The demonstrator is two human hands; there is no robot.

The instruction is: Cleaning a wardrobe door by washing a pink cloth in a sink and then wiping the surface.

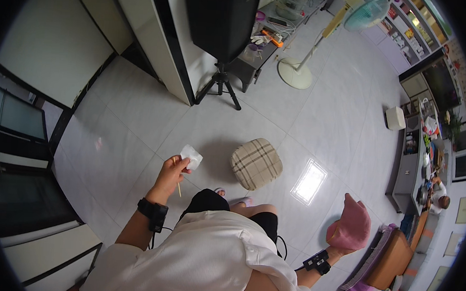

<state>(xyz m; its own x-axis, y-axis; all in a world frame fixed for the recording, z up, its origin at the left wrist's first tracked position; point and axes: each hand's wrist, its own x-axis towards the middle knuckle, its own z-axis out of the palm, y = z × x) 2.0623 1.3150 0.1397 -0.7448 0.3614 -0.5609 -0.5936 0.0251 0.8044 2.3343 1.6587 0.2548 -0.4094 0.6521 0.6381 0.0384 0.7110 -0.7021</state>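
My left hand (172, 175) holds a crumpled piece of white tissue (192, 156) between thumb and fingers, and a thin wooden stick (179, 190) pokes out below the same hand. On the right, a pink cloth (349, 224) covers my right hand (336, 254), so its fingers are hidden; only the wrist side shows. Whether the cloth is worn like a mitt or gripped, I cannot tell. Between and beyond my hands stands a stool with a plaid fabric cover (257, 164).
A black loudspeaker (220, 20) stands on a tripod ahead, beside a low grey table (238, 65) with cables and small items. Farther right are a standing fan (294, 73), a white bin (395, 118), a loaded counter (405, 172), a brown-topped bench (390, 259) and a seated person (440, 198).
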